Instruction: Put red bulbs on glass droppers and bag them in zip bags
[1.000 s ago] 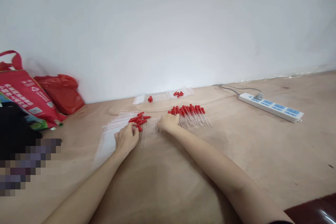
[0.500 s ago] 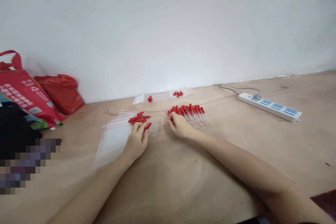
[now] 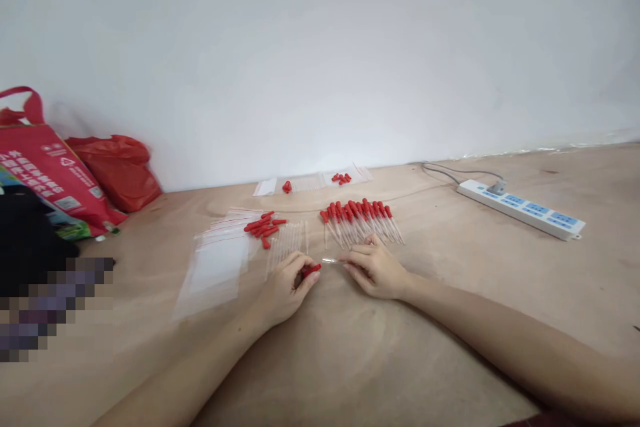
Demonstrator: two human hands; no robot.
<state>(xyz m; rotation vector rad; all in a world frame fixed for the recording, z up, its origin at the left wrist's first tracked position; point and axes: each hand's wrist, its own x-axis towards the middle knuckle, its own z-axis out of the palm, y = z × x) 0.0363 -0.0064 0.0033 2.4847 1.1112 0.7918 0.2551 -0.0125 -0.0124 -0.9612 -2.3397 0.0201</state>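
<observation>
My left hand (image 3: 293, 285) pinches a red rubber dropper bulb (image 3: 312, 270), its end pointing right. Facing it, my right hand (image 3: 375, 268) holds a clear glass dropper tube (image 3: 329, 260) between thumb and fingers. A small gap separates tube and bulb. Loose red bulbs (image 3: 261, 225) lie in a heap beyond my left hand. Beside them several bare glass tubes (image 3: 290, 238) rest in a row, partly hidden by that hand. Past my right hand lies a row of droppers with red bulbs on their tubes (image 3: 357, 213).
Clear zip bags (image 3: 215, 267) lie stacked left of my left hand. Near the wall is another bag (image 3: 353, 175) with red bulbs on it. A white power strip (image 3: 520, 208) sits at the right, its cable running back. Red bags (image 3: 115, 170) stand at the left.
My left hand has come right and nearer with a red bulb taken from the heap. My right hand has drawn back from the dropper row, carrying a glass tube towards the bulb.
</observation>
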